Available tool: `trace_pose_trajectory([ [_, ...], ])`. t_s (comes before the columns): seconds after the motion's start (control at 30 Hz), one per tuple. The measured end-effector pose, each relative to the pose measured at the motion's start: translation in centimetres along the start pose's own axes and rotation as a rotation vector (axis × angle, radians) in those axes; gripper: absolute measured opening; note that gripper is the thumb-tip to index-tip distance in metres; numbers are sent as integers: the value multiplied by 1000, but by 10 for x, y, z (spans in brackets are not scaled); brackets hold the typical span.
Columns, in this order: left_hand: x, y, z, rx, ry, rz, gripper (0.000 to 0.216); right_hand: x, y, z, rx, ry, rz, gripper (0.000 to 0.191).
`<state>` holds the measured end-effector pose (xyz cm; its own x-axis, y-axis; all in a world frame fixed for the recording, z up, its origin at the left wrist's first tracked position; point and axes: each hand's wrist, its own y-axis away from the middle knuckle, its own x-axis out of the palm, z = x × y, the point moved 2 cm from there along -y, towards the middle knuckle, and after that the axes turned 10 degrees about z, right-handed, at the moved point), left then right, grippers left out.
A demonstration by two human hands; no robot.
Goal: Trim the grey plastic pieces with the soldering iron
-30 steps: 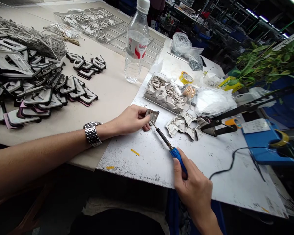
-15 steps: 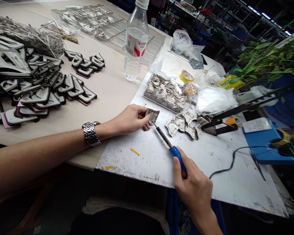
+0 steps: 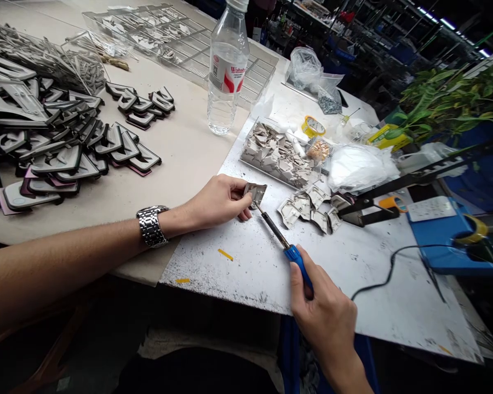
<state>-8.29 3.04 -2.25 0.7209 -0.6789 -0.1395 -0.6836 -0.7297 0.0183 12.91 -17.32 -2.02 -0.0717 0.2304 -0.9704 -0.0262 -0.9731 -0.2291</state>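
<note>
My left hand (image 3: 225, 201) pinches a small grey plastic part (image 3: 258, 192) just above the white board (image 3: 246, 273). In my right hand (image 3: 326, 306) is a soldering iron (image 3: 285, 243), gripped by its blue handle. The iron's thin tip meets or nearly meets the lower edge of the grey part, close to my left fingertips; exact contact is too small to make out. Several similar grey parts (image 3: 308, 207) lie loose just right of my left hand. Behind them stands a clear tray (image 3: 263, 174) heaped with small angular grey pieces.
A water bottle (image 3: 228, 71) stands behind my left hand. Piled black-and-grey frames (image 3: 61, 142) cover the left side. At right are a white plastic bag (image 3: 361, 167), a dark metal bar (image 3: 427, 171), a blue stand (image 3: 439, 241) and the black cord (image 3: 388, 276).
Both hands, the grey part and the soldering iron stay almost where they were. The whole view has shifted very slightly.
</note>
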Motion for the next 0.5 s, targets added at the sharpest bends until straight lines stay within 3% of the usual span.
trace_pose_trajectory([
  [0.5,0,-3,5,-42,83,-16,26,2,4,-3,55,-117,-94,35],
])
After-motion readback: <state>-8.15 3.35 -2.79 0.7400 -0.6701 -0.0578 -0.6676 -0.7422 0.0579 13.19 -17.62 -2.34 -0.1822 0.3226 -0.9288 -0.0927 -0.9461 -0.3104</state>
